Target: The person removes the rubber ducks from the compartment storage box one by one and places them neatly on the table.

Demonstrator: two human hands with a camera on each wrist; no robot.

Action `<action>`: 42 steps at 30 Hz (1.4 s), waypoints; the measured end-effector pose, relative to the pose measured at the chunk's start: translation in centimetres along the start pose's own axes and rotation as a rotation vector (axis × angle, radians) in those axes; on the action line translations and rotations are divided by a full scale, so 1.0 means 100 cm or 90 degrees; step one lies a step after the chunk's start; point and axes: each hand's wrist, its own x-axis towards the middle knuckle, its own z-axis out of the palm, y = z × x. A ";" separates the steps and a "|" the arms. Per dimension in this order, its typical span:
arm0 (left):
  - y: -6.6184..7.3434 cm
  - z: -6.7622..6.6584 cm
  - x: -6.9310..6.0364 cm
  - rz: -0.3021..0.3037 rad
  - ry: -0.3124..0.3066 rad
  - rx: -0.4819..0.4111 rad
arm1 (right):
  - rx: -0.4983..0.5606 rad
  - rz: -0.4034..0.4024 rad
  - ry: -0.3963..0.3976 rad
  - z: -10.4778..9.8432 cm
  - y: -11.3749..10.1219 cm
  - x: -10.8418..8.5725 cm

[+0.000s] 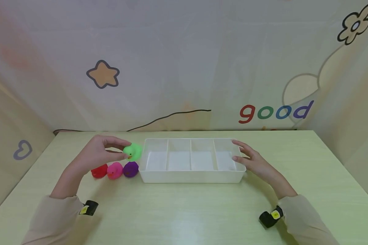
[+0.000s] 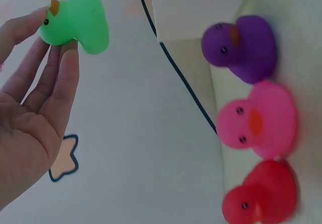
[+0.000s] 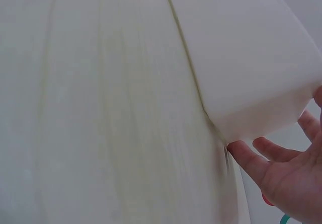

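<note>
My left hand [image 1: 93, 153] pinches a green rubber duck [image 1: 134, 151] between thumb and fingertips, holding it above the table just left of a white divided box [image 1: 191, 177]. The left wrist view shows the same green duck [image 2: 83, 20] raised clear of the surface. Below that hand, a red duck [image 1: 99, 171], a pink duck [image 1: 115, 170] and a purple duck [image 1: 131, 169] stand in a row. At the box's right end, my right hand [image 1: 254, 163] holds the rim, thumb over the edge; in the right wrist view its fingertips touch the end wall [image 3: 271, 116].
The box has several side-by-side compartments, their floors bare in the head view. It stands on a pale wooden table [image 1: 178, 211]. A printed cloth backdrop [image 1: 171, 68] rises behind the table's far edge, and cloth also hangs at both sides.
</note>
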 end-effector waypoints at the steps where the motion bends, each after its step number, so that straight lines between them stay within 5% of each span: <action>1: -0.003 -0.002 -0.001 -0.008 0.000 0.007 | -0.002 0.000 0.000 0.000 0.000 0.000; 6: -0.019 -0.012 -0.008 -0.045 -0.001 0.039 | -0.008 0.001 0.001 0.000 0.001 0.000; 24: -0.067 -0.051 -0.031 -0.076 -0.004 0.117 | 0.001 -0.003 0.001 0.002 0.000 0.000; 34: -0.084 -0.076 -0.042 -0.080 -0.031 0.137 | 0.005 -0.009 0.000 0.001 0.000 -0.001; 42: -0.096 -0.085 -0.045 -0.118 -0.060 0.168 | 0.011 -0.009 0.001 0.000 0.001 -0.001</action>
